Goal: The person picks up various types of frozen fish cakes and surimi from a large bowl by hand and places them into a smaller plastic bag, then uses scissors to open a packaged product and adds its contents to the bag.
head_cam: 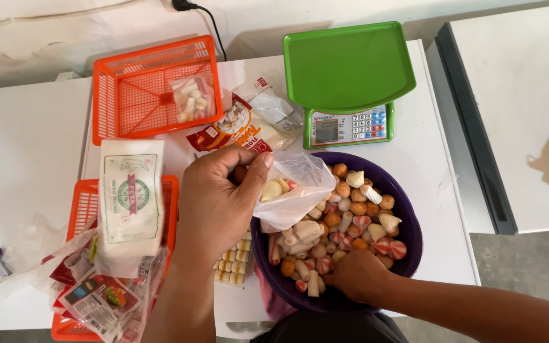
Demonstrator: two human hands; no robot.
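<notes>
Two orange baskets sit left of the purple bowl [408, 244]: the far orange basket [136, 95] holds one small filled clear bag [192, 98], the near orange basket [84, 209] carries a tall white packet [130, 200] with a green and red round label, plus printed wrappers. One green scale [349, 76] stands behind the bowl, a red and white pouch [233, 130] beside it. The left hand [217, 203] pinches a clear plastic bag [290, 190] open over the bowl's left rim. The right hand [357, 276] is sunk among dozens of mixed fish balls [351, 216] in the bowl, its fingers curled, their grip hidden.
</notes>
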